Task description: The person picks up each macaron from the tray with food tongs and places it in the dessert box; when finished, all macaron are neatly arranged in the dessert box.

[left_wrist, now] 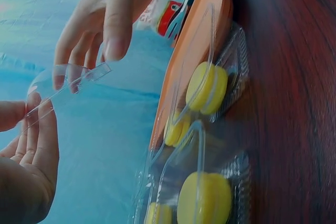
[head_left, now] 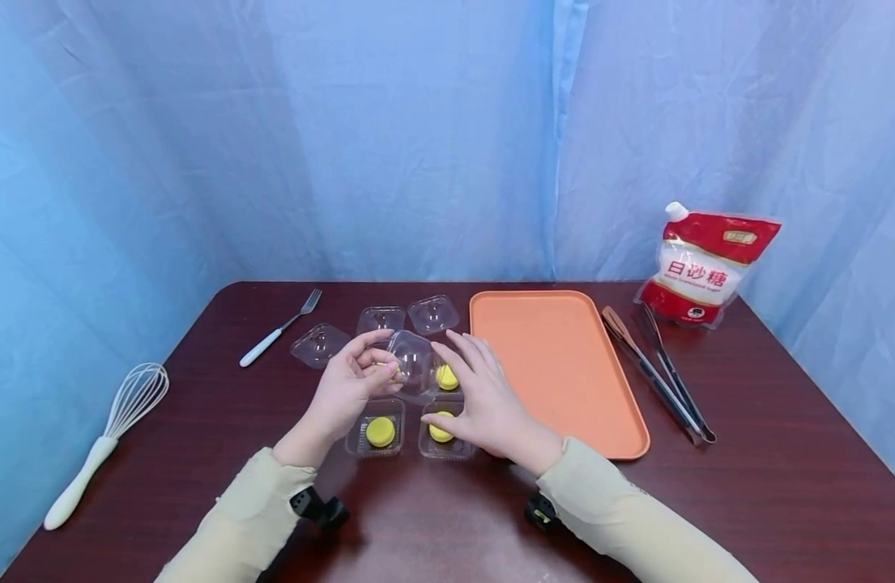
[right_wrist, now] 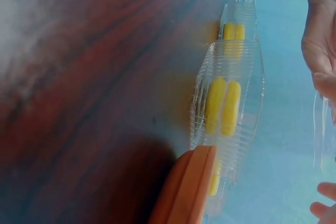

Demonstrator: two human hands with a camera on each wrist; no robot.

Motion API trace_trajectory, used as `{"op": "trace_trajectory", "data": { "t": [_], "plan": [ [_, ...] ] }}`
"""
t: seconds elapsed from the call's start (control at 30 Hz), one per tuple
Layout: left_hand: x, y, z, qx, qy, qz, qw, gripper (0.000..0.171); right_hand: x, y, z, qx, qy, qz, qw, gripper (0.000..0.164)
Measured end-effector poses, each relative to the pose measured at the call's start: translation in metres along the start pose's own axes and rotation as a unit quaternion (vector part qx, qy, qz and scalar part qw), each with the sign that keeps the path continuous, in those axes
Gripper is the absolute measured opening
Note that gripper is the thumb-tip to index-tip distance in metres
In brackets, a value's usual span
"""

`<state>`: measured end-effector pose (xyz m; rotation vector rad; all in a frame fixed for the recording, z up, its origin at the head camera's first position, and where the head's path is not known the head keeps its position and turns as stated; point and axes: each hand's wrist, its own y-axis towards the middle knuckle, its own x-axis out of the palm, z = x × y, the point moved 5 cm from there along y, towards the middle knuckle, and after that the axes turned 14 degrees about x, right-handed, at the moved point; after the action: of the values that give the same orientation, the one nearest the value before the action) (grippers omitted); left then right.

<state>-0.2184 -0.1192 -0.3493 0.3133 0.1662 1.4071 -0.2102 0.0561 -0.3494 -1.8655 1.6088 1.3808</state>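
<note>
My left hand (head_left: 352, 387) pinches the edge of a clear domed plastic lid (head_left: 412, 366), raised above the boxes. On the lid's other side is my right hand (head_left: 487, 397), its fingers spread and thumb apart; in the left wrist view its fingertips (left_wrist: 74, 86) overlap the lid's far edge. Beneath, a yellow macaron (head_left: 380, 432) sits in the front left clear box (head_left: 352, 447). Another macaron (left_wrist: 207, 88) lies in the front right box (head_left: 447, 453), partly covered by my right thumb in the head view. Behind them, a third macaron (head_left: 447, 377) shows, and my left fingers mostly hide one more.
Three more clear lids, including a left one (head_left: 320, 345), lie behind the boxes. An orange tray (head_left: 549, 356) is to the right, then tongs (head_left: 666, 376) and a sugar pouch (head_left: 702, 271). A fork (head_left: 281, 328) and a whisk (head_left: 104, 445) lie left.
</note>
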Motion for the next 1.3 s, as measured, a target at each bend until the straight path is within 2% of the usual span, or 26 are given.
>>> {"op": "trace_trajectory", "data": {
  "t": [0.3, 0.53, 0.67, 0.8, 0.93, 1.1, 1.2, 1.3],
  "plan": [
    [0.012, 0.001, -0.002, -0.003, -0.006, -0.011, 0.9999, 0.051, 0.000, 0.002, 0.001, -0.008, -0.014, 0.037, 0.999, 0.084],
    [0.014, 0.000, -0.005, -0.016, 0.000, -0.009, 0.9998, 0.049, -0.002, 0.002, 0.000, -0.012, -0.018, 0.056, 0.998, 0.080],
    [0.013, -0.001, -0.006, -0.019, 0.037, -0.023, 0.9989, 0.049, -0.002, 0.001, 0.001, -0.013, -0.017, 0.057, 0.998, 0.079],
    [0.012, -0.002, -0.007, -0.009, 0.110, -0.049, 0.9927, 0.052, -0.002, 0.000, 0.003, -0.013, -0.012, 0.054, 0.998, 0.078],
    [0.011, -0.003, -0.005, 0.015, 0.194, -0.069, 0.9784, 0.057, -0.002, 0.000, 0.005, -0.019, -0.009, 0.054, 0.998, 0.078],
    [0.012, -0.004, 0.001, 0.071, 0.280, -0.089, 0.9532, 0.062, -0.003, -0.001, 0.007, -0.027, -0.013, 0.047, 0.998, 0.078],
    [0.012, -0.007, 0.005, 0.110, 0.323, -0.105, 0.9342, 0.064, -0.004, -0.003, 0.008, -0.025, -0.019, 0.031, 0.999, 0.078],
    [0.011, -0.009, 0.008, 0.145, 0.371, -0.126, 0.9083, 0.067, -0.004, -0.004, 0.009, -0.021, -0.025, 0.012, 0.999, 0.077]
  ]
}}
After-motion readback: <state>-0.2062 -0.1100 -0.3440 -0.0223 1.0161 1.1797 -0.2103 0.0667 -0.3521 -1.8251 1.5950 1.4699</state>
